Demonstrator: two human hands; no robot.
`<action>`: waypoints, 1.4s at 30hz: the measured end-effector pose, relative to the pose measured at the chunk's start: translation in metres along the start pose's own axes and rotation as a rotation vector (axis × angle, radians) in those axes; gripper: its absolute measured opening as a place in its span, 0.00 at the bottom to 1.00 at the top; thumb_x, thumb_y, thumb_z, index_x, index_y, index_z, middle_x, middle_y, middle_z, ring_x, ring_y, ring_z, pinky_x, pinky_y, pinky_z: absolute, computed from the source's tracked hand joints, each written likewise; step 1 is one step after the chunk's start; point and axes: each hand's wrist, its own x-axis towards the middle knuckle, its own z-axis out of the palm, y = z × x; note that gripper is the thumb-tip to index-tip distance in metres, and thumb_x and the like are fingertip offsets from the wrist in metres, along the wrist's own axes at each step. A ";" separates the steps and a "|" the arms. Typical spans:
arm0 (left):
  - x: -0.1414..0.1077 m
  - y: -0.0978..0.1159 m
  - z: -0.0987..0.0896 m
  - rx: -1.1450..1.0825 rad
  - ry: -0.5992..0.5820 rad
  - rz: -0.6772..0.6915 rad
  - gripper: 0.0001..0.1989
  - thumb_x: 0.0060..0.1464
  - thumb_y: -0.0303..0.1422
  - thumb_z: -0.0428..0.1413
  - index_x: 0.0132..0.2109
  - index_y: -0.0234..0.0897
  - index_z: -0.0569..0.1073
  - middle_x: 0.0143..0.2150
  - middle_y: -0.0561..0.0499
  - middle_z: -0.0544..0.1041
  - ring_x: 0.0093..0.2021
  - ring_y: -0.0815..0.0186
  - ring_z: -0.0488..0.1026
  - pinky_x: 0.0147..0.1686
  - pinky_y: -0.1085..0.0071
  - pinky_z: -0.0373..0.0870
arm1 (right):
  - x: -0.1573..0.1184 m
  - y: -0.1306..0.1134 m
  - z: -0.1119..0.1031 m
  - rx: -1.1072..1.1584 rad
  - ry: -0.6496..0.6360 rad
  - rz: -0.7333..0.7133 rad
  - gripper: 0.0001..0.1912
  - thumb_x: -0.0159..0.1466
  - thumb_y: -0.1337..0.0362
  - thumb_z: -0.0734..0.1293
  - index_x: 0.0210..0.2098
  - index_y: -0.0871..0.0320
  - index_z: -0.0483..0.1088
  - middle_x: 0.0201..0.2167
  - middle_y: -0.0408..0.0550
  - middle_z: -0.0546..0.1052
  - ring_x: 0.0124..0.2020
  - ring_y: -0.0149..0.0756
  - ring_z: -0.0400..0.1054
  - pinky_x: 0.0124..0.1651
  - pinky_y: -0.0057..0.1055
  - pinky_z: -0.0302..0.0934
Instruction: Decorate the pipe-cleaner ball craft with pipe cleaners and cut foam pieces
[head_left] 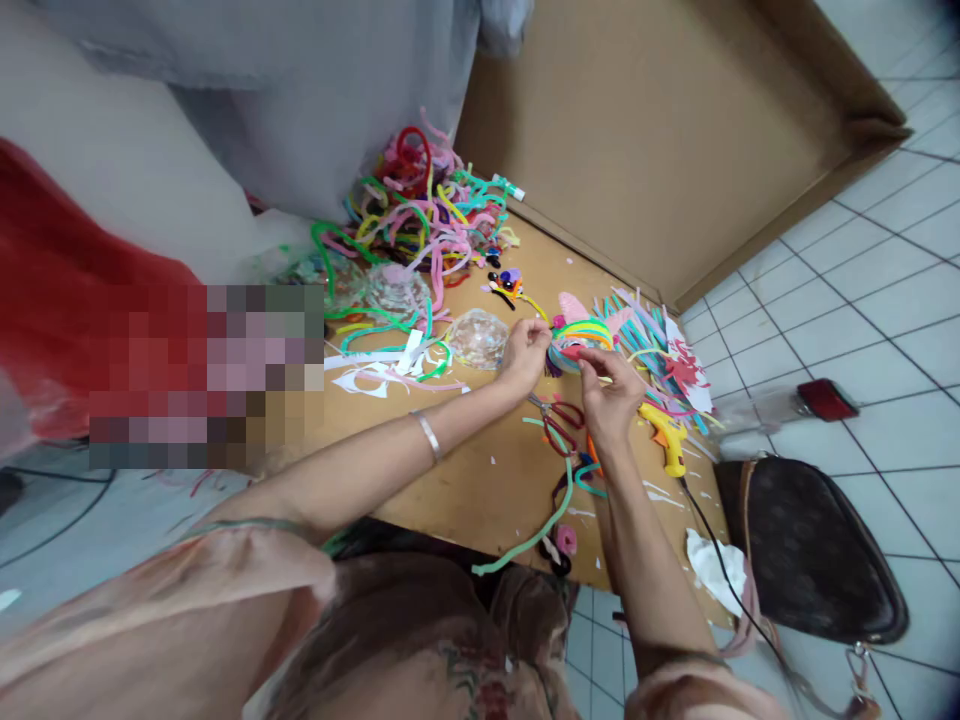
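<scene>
My left hand (pixel 527 352) is closed, its thumb and fingers pinched together at the left edge of a colourful pipe-cleaner craft (pixel 589 333) with pink pointed ears. What those fingertips hold is too small to make out. Over the front of the craft, my right hand (pixel 611 390) pinches a small red piece (pixel 573 352). Red-handled scissors (pixel 562 425) lie on the table just below, between my wrists. To the right of my right hand is a yellow glue gun (pixel 667 440) with a black cord. A pale green pipe cleaner (pixel 544 535) curves towards the table's near edge.
A tangled heap of pipe cleaners (pixel 420 210) covers the far left of the table (pixel 450 470). White paper scraps (pixel 375 372) and clear plastic (pixel 480 338) lie left. A brown bag (pixel 825 550) is at the right. Another person's red sleeve (pixel 90 270) shows at the left.
</scene>
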 end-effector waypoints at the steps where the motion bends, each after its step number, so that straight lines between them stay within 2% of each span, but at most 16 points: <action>1: 0.002 0.000 0.000 0.002 0.044 -0.005 0.01 0.57 0.26 0.52 0.36 0.35 0.67 0.35 0.52 0.72 0.36 0.70 0.69 0.40 0.74 0.66 | 0.001 0.002 0.003 0.001 0.023 0.004 0.07 0.61 0.66 0.65 0.33 0.56 0.77 0.32 0.47 0.81 0.35 0.37 0.75 0.40 0.35 0.70; 3: 0.001 0.000 -0.002 -0.005 0.050 0.008 0.03 0.57 0.24 0.51 0.36 0.35 0.66 0.34 0.53 0.72 0.35 0.71 0.70 0.40 0.74 0.67 | 0.000 0.007 0.007 0.002 0.057 0.004 0.07 0.60 0.66 0.65 0.33 0.57 0.77 0.32 0.48 0.81 0.35 0.38 0.75 0.41 0.35 0.70; 7: -0.011 -0.002 -0.008 0.000 -0.063 0.065 0.04 0.56 0.24 0.53 0.35 0.36 0.66 0.30 0.55 0.72 0.31 0.72 0.70 0.36 0.75 0.67 | 0.000 0.011 0.011 -0.068 0.057 -0.040 0.08 0.61 0.68 0.64 0.33 0.57 0.76 0.32 0.49 0.81 0.35 0.38 0.75 0.42 0.36 0.70; 14: -0.014 -0.007 -0.003 -0.032 -0.106 -0.037 0.07 0.53 0.20 0.53 0.33 0.36 0.66 0.26 0.57 0.70 0.27 0.73 0.69 0.33 0.77 0.68 | 0.005 0.005 0.017 -0.249 -0.008 -0.088 0.09 0.61 0.69 0.62 0.35 0.56 0.75 0.34 0.48 0.80 0.35 0.37 0.73 0.40 0.34 0.68; 18: -0.010 -0.012 -0.002 -0.039 -0.098 -0.020 0.08 0.51 0.18 0.53 0.33 0.35 0.68 0.28 0.56 0.72 0.29 0.73 0.70 0.35 0.77 0.69 | 0.004 0.007 0.025 -0.326 -0.035 -0.146 0.11 0.60 0.72 0.61 0.35 0.56 0.74 0.34 0.49 0.79 0.38 0.39 0.73 0.45 0.36 0.66; 21: -0.009 -0.018 -0.001 -0.012 -0.112 -0.017 0.08 0.51 0.19 0.52 0.35 0.34 0.70 0.29 0.55 0.73 0.30 0.72 0.71 0.36 0.75 0.70 | 0.002 0.009 0.029 -0.395 -0.015 -0.177 0.12 0.60 0.73 0.60 0.35 0.57 0.74 0.33 0.50 0.78 0.37 0.39 0.71 0.44 0.36 0.65; 27: -0.012 -0.022 0.001 0.035 -0.127 -0.016 0.09 0.56 0.23 0.51 0.41 0.34 0.75 0.35 0.49 0.79 0.36 0.67 0.75 0.43 0.69 0.74 | -0.001 0.011 0.034 -0.451 -0.030 -0.148 0.10 0.62 0.70 0.60 0.36 0.58 0.73 0.33 0.50 0.77 0.36 0.39 0.69 0.42 0.35 0.63; 35: -0.014 -0.015 0.000 0.075 -0.162 -0.050 0.14 0.56 0.23 0.50 0.45 0.33 0.78 0.41 0.46 0.82 0.41 0.65 0.78 0.48 0.67 0.74 | -0.003 0.014 0.036 -0.485 0.009 -0.121 0.10 0.63 0.69 0.60 0.37 0.58 0.74 0.34 0.51 0.79 0.38 0.39 0.72 0.45 0.35 0.64; 42: -0.013 -0.018 0.001 0.064 -0.183 -0.048 0.16 0.57 0.24 0.51 0.49 0.30 0.78 0.43 0.43 0.82 0.40 0.64 0.78 0.45 0.68 0.75 | -0.007 0.015 0.036 -0.451 0.037 -0.107 0.11 0.64 0.68 0.60 0.40 0.59 0.75 0.35 0.52 0.79 0.38 0.39 0.73 0.46 0.36 0.65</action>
